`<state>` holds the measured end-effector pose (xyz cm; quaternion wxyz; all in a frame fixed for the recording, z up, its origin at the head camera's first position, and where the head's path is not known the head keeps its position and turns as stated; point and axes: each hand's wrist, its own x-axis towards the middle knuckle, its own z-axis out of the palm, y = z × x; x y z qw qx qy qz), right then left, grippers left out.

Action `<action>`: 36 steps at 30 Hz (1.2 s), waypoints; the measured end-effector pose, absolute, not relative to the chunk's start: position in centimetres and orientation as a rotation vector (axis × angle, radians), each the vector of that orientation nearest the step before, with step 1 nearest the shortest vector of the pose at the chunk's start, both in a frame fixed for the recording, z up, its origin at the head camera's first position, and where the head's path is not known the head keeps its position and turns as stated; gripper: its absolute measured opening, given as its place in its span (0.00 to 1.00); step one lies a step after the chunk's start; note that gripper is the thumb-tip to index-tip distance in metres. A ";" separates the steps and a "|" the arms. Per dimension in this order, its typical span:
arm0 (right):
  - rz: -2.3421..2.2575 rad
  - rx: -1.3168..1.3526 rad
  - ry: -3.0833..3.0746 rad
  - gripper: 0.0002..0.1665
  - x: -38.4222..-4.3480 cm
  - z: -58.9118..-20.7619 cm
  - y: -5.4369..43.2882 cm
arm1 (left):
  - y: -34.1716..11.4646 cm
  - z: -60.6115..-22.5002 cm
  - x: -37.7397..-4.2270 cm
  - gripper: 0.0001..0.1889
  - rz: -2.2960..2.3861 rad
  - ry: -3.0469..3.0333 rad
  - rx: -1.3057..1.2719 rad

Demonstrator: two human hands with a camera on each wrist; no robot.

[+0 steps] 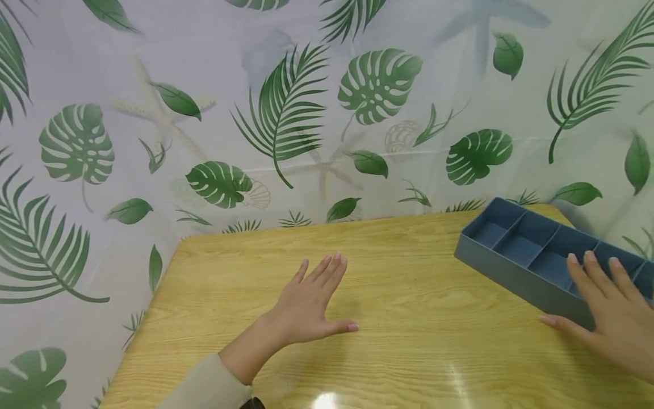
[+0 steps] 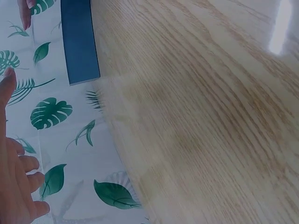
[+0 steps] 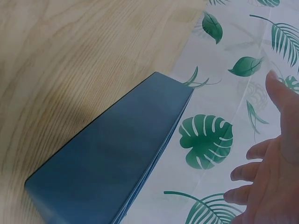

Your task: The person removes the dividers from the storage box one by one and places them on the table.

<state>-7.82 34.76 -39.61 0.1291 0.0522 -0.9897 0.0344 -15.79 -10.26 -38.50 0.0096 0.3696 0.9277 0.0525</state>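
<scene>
My left hand hovers over the middle of the wooden table, fingers straight and thumb spread, holding nothing. At the right edge of the head view my right hand is spread too, in front of a long blue-grey divided box. Part of the box is hidden behind that hand; whether they touch I cannot tell from the head view. In the right wrist view the box's side wall lies apart from the right hand. The left wrist view shows the left hand at its left edge, with the box's end farther off.
The box stands at an angle on the right of the yellowish wood-grain table, its visible compartments bare inside. Behind the table hangs a white cloth printed with green leaves. A dark band shows at the left sleeve's cuff.
</scene>
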 end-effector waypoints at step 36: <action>0.105 -0.019 -2.584 0.79 -6.7 -40.8 41.3 | -4.6 -39.5 -16.6 0.49 0.311 2.781 1.238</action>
